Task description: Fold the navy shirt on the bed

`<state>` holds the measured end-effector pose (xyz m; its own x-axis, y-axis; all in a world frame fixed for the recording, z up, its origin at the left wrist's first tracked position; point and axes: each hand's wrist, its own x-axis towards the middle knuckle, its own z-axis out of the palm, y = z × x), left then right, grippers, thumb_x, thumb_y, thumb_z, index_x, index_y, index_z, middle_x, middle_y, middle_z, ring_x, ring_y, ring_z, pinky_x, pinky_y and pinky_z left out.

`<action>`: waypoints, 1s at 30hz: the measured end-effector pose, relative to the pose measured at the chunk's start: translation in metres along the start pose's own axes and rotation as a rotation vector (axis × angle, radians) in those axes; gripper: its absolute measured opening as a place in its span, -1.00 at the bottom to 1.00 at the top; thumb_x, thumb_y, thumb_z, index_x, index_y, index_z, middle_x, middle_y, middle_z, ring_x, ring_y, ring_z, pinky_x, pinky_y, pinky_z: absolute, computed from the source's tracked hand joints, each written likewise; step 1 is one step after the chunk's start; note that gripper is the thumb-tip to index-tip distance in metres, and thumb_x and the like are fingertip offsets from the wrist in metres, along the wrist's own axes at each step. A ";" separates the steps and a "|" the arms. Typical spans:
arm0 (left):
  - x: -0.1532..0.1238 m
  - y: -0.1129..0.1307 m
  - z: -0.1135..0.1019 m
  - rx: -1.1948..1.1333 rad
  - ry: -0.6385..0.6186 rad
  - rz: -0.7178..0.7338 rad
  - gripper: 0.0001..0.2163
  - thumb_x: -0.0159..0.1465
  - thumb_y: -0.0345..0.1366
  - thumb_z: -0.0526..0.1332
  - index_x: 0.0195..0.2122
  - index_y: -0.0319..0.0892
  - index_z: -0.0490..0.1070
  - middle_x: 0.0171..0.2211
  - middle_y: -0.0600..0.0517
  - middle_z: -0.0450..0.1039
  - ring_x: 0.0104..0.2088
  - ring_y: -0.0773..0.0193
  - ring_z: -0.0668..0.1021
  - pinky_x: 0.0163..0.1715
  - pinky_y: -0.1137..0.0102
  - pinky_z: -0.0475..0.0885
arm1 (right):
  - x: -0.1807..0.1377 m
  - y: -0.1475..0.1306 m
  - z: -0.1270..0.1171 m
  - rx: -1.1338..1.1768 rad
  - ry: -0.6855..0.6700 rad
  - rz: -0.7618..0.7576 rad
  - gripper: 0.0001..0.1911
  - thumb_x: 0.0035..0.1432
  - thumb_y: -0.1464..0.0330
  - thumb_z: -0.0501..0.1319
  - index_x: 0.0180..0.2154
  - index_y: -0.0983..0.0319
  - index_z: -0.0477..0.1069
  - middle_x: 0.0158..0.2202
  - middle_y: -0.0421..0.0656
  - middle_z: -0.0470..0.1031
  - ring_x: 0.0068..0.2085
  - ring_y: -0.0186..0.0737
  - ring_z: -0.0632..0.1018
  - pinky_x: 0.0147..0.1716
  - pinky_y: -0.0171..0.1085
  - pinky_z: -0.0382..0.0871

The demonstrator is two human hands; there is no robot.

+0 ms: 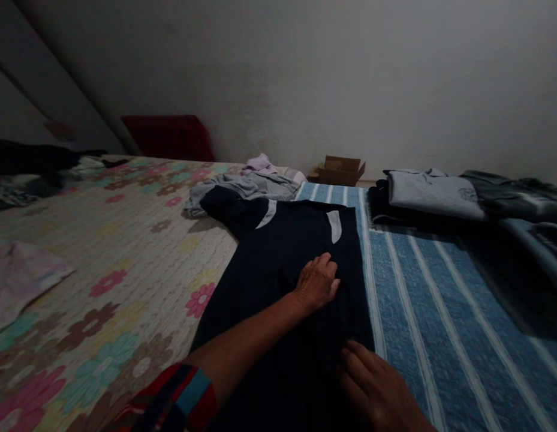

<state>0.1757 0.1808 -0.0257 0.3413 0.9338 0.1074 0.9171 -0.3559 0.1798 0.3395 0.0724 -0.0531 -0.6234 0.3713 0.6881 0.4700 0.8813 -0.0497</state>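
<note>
A navy blue T-shirt (278, 264) with light grey shoulder patches lies spread before me, partly on a floral sheet and partly on a blue striped cloth. Its left sleeve sticks out, while the right edge runs straight, with the sleeve on that side out of sight. My left hand (318, 281) rests on the upper right part of the shirt, fingers slightly bent and pressing on the fabric. Near the lower right edge, my right hand (377, 384) lies over the shirt with its fingers stretched out. Dim light hides the dark fabric's creases.
Folded clothes, a grey shirt (435, 195) among them, are stacked at the right on the striped cloth (413, 270). Crumpled grey garments (260, 185) lie beyond the sleeve. An open cardboard box (339, 171) stands by the wall. A pale pink cloth (21, 276) is at left.
</note>
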 end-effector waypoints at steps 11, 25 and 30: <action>-0.012 -0.008 0.029 -0.037 -0.162 0.066 -0.46 0.31 0.05 -0.12 0.22 -0.16 0.05 0.31 -0.14 -0.10 0.30 0.03 -0.08 0.19 -0.04 -0.06 | 0.000 -0.003 0.005 0.001 -0.069 0.045 -0.59 0.29 0.46 -0.18 -0.36 0.22 0.41 -0.37 -0.12 0.47 -0.23 -0.19 0.45 -0.31 -0.33 0.35; -0.016 -0.009 0.027 -0.025 -0.220 0.093 -0.48 0.33 -0.03 -0.11 0.26 -0.14 -0.02 0.32 -0.12 -0.16 0.30 0.04 -0.11 0.20 -0.02 -0.10 | 0.075 0.017 0.001 0.022 -0.126 0.329 -0.79 0.05 0.55 -0.01 -0.37 0.23 0.35 -0.45 -0.13 0.43 -0.45 -0.24 0.41 -0.44 -0.30 0.26; -0.020 -0.012 0.028 0.016 -0.135 0.111 -0.53 0.34 -0.13 -0.06 0.25 -0.13 0.02 0.30 -0.09 -0.07 0.30 0.09 -0.08 0.21 0.05 -0.04 | 0.079 0.019 0.034 0.070 -0.001 0.355 -0.69 0.19 0.48 -0.07 -0.08 0.32 0.31 -0.13 0.06 0.45 -0.10 -0.09 0.45 -0.19 -0.14 0.39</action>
<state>0.1641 0.1676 -0.0571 0.4640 0.8858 -0.0072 0.8751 -0.4572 0.1587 0.2778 0.1281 -0.0239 -0.4297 0.6585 0.6179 0.6137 0.7149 -0.3351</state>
